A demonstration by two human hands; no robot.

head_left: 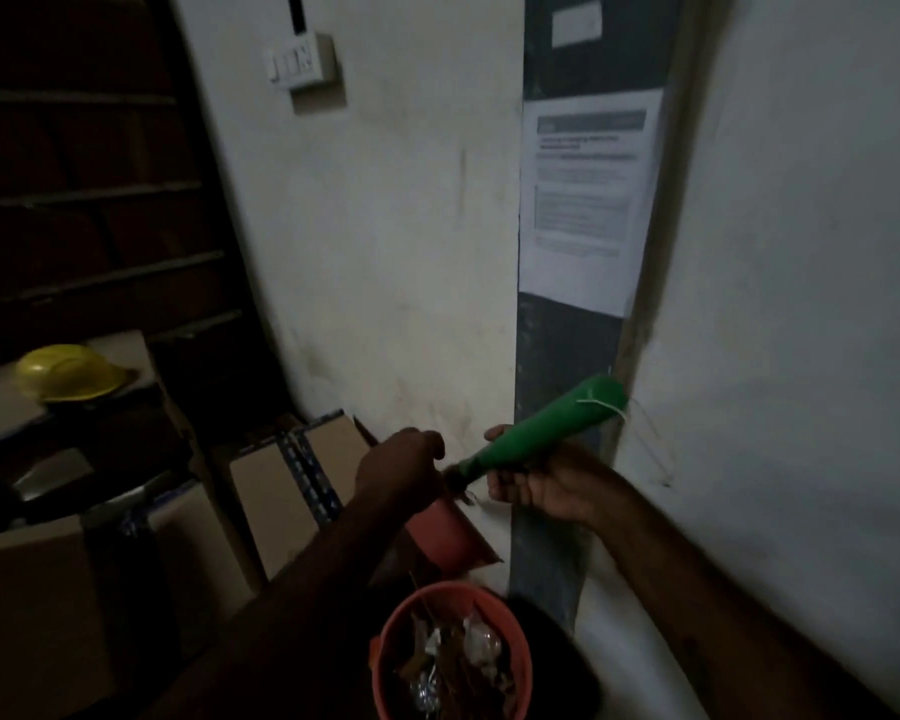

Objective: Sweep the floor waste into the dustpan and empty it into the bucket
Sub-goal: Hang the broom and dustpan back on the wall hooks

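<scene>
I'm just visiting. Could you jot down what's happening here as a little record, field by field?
Left: left hand grips the dustpan, tilted just above the bucket
Right: right hand grips the green broom handle
Bucket contents: waste, apparently leaves and wrappers
Nearby: yellow hard hat on a cardboard box; paper notice on a dark pillar
Light: dim

The broom handle (541, 433) is bright green, with a thin white string (601, 405) tied near its end. The dustpan (448, 537) is dull red. The bucket (437, 592) is orange-red, and its waste (453, 662) is brown with silvery, clear bits. The hard hat (68, 371) is yellow and the cardboard boxes (276, 501) are tan. The wall (385, 226) is off-white with grey smudges. A white notice (588, 200) with grey bands is on a black strip (562, 356).
</scene>
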